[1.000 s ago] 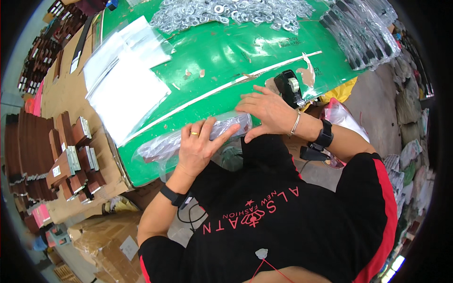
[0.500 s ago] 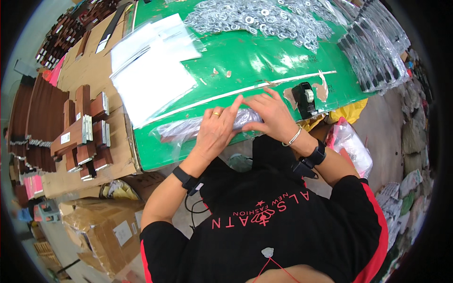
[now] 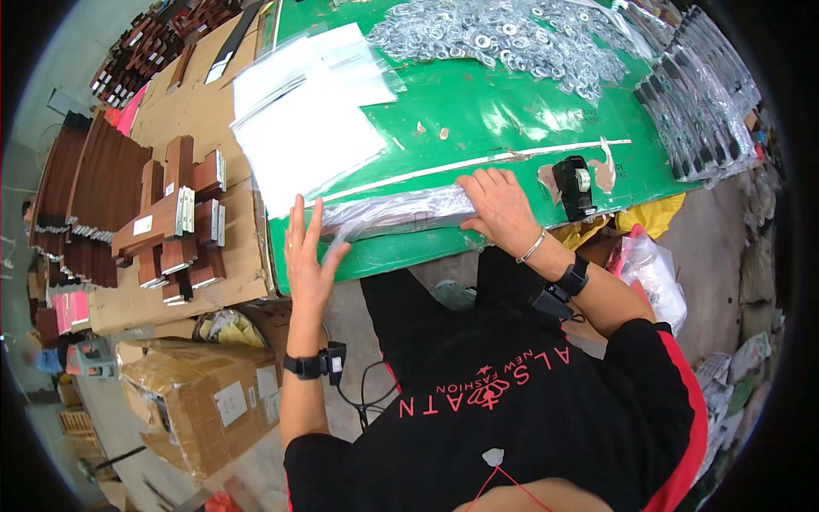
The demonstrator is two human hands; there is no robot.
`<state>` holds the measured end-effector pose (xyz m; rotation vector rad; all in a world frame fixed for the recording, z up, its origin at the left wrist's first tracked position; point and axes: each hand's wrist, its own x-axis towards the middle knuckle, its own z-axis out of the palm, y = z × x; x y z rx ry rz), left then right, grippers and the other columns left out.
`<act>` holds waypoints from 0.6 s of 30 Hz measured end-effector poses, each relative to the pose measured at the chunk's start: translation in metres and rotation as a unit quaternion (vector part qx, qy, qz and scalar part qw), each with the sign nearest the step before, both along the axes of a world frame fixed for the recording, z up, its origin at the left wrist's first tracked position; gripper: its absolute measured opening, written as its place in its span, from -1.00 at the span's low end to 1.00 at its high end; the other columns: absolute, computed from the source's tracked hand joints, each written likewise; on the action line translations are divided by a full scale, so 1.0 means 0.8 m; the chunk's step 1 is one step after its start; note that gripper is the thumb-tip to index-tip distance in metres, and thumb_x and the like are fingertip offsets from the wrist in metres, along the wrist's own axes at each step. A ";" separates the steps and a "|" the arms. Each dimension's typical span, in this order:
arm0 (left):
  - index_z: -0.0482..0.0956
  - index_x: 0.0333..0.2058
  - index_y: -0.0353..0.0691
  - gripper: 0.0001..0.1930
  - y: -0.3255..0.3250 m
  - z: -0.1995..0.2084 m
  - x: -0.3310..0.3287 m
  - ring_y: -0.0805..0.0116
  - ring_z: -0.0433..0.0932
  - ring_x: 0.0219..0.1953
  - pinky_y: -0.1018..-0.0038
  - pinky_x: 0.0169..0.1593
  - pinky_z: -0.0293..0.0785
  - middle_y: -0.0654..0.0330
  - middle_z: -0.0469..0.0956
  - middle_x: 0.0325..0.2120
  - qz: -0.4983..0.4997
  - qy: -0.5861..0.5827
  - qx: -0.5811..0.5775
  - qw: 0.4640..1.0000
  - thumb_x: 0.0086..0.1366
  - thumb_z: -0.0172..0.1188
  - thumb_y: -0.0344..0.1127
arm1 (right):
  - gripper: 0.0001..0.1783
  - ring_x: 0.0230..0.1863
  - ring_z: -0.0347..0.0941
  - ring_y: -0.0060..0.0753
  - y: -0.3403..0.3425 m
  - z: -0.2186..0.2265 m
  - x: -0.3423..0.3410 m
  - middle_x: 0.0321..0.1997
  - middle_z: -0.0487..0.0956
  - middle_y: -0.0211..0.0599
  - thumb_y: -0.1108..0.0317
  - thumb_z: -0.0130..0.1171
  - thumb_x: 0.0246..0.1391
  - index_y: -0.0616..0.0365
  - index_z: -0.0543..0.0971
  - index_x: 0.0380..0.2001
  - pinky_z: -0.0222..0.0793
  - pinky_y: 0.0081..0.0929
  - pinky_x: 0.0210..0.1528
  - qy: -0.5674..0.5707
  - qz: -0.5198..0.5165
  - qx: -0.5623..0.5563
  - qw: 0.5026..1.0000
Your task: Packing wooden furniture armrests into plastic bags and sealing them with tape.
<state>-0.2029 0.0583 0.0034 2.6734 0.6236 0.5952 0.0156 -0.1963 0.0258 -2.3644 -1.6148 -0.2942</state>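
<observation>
- Green table (image 3: 486,119): my working surface and the landmark here, glossy, scuffed, crossed lengthwise by a white strip (image 3: 597,146).
- Clear-wrapped bundle (image 3: 397,213): long and narrow, lying along the green table's near edge, between my two hands.
- My right hand (image 3: 502,205): fingers side by side, clamped with the thumb on the bundle's right end.
- My left hand (image 3: 309,256): at the table's near left corner, fingers and thumb spread apart beside the bundle's left end; I cannot tell whether they touch its loose film.
- Tape dispenser (image 3: 573,188): black, near the table's right end.
- White sheets (image 3: 307,136): overlapping on the table's left part.
- Bagged metal rings (image 3: 512,34): heaped along the table's far side; wrapped dark pieces (image 3: 699,102) are stacked at its far right.
- Brown wooden pieces (image 3: 171,230): piled on cardboard left of the table.
- Taped carton (image 3: 192,401): below the table's left side.
- Grey floor (image 3: 717,256): right of the table, bordered by piled sacks.
</observation>
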 end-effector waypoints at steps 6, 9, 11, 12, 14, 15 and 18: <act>0.52 0.20 0.19 -0.47 0.008 0.006 0.031 -0.02 0.17 0.39 0.16 0.33 0.21 0.10 0.08 0.43 -0.093 -0.078 -0.074 0.990 0.23 0.29 -0.21 | -0.21 -0.07 0.39 -0.20 -0.001 -0.002 0.000 -0.20 0.44 -0.27 0.20 0.54 -0.39 0.14 0.45 0.00 0.24 -0.25 0.06 0.014 0.001 0.021 1.000; 0.62 0.11 0.14 -0.62 0.011 0.002 0.029 0.10 0.38 0.19 0.29 0.19 0.35 0.11 0.30 0.25 -0.074 -0.094 -0.135 0.984 0.32 0.20 -0.24 | -0.22 -0.06 0.40 -0.17 -0.001 -0.004 -0.001 -0.19 0.45 -0.26 0.21 0.54 -0.41 0.12 0.45 -0.02 0.23 -0.22 0.10 0.024 -0.002 0.032 0.999; 0.66 0.07 0.06 -0.68 0.015 0.003 0.027 0.18 0.50 0.04 0.37 0.07 0.43 0.13 0.46 0.10 -0.047 -0.102 -0.198 0.974 0.35 0.17 -0.25 | -0.23 -0.04 0.40 -0.16 0.001 -0.008 0.001 -0.19 0.45 -0.27 0.21 0.54 -0.42 0.11 0.46 -0.03 0.23 -0.21 0.12 0.028 -0.001 0.038 0.999; 0.68 0.02 -0.02 -0.71 0.018 0.002 0.028 0.26 0.48 -0.11 0.41 -0.06 0.42 0.19 0.46 -0.10 -0.047 -0.111 -0.200 0.972 0.34 0.19 -0.27 | -0.26 -0.02 0.41 -0.15 0.001 -0.007 0.004 -0.18 0.46 -0.27 0.28 0.53 -0.41 0.08 0.46 -0.04 0.21 -0.19 0.19 0.017 -0.004 0.055 0.998; 0.69 -0.02 -0.10 -0.73 0.016 0.002 0.031 0.33 0.45 -0.26 0.45 -0.19 0.40 0.24 0.46 -0.30 -0.048 -0.122 -0.201 0.971 0.34 0.20 -0.29 | -0.30 0.00 0.41 -0.15 0.001 -0.004 0.019 -0.18 0.46 -0.27 0.34 0.51 -0.39 0.06 0.47 -0.05 0.18 -0.16 0.26 0.005 -0.007 0.074 0.997; 0.71 -0.08 -0.16 -0.77 0.008 0.004 0.036 0.36 0.40 -0.31 0.46 -0.23 0.35 0.26 0.40 -0.39 -0.034 -0.160 -0.188 0.968 0.31 0.22 -0.32 | -0.29 0.03 0.41 -0.20 0.004 -0.005 0.033 -0.14 0.47 -0.31 0.42 0.48 -0.39 0.03 0.46 -0.03 0.12 -0.12 0.34 -0.021 -0.019 0.075 0.997; 0.71 -0.18 -0.22 -0.82 -0.017 0.005 0.063 0.37 0.36 -0.33 0.46 -0.25 0.30 0.25 0.35 -0.46 -0.013 -0.246 -0.183 0.952 0.26 0.26 -0.39 | -0.30 0.10 0.40 -0.26 0.032 -0.013 0.094 -0.07 0.49 -0.36 0.55 0.40 -0.37 -0.02 0.46 -0.01 0.02 -0.05 0.44 -0.075 -0.039 0.122 0.989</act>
